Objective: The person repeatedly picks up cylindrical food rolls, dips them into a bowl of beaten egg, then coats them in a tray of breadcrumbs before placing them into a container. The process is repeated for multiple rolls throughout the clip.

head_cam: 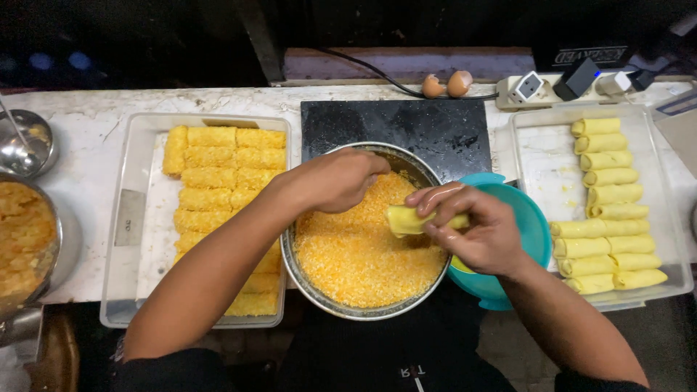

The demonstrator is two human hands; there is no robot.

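Observation:
A round metal bowl (348, 308) full of orange breadcrumbs (356, 258) sits in the middle. My right hand (475, 229) holds a pale yellow wet roll (405, 219) over the crumbs, near the bowl's right side. My left hand (337, 179) hovers over the far side of the crumbs with its fingers curled downward; what they pinch is hidden. A teal bowl (534, 225) lies under my right wrist, with a little yellow liquid showing.
A clear tray (120, 218) on the left holds several crumb-coated rolls (214, 178). A clear tray (671, 218) on the right holds several plain yellow rolls (610, 196). A black slab (396, 123), two eggshells (445, 85) and a power strip (563, 87) lie behind. Metal bowls (29, 239) stand far left.

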